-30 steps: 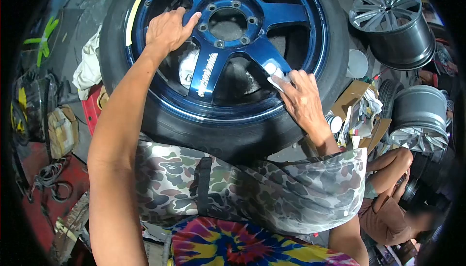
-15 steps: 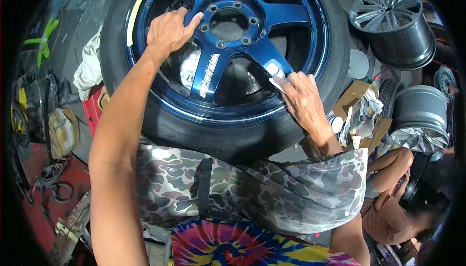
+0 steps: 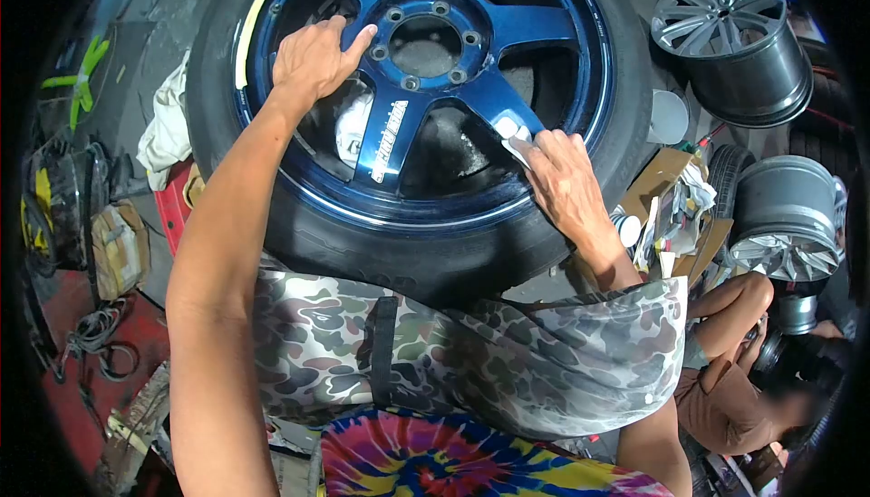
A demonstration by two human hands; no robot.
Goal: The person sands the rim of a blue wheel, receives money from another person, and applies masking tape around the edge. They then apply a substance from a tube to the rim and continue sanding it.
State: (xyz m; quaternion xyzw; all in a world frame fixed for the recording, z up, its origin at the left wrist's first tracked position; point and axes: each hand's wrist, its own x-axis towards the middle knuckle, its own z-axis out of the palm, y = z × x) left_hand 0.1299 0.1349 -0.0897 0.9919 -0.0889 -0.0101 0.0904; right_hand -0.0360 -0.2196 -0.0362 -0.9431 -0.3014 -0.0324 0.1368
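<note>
A blue spoked wheel (image 3: 535,26) with a black tyre (image 3: 426,257) around it lies in front of me, white lettering (image 3: 388,141) on one spoke. My left hand (image 3: 313,57) rests on an upper-left spoke, thumb and fingers stretched out, holding nothing. At the lower-right spoke, my right hand (image 3: 564,175) pinches a small white folded piece (image 3: 520,147), perhaps paper or cloth, against the blue surface. Its far side is hidden by my fingers. A pale yellow strip (image 3: 257,21) runs along the rim's upper-left edge.
Two loose wheels, one dark-barrelled (image 3: 739,71) and one grey (image 3: 787,198), stand on the right. Nearer are a white cup (image 3: 668,118) and a cardboard box (image 3: 654,184) of papers. A person (image 3: 725,406) sits at lower right. A white cloth (image 3: 166,125) lies left of the tyre.
My right hand and the white piece have shifted very slightly on the spoke. My left hand stays in place. Near the seated person, a silver cylindrical part now shows more clearly.
</note>
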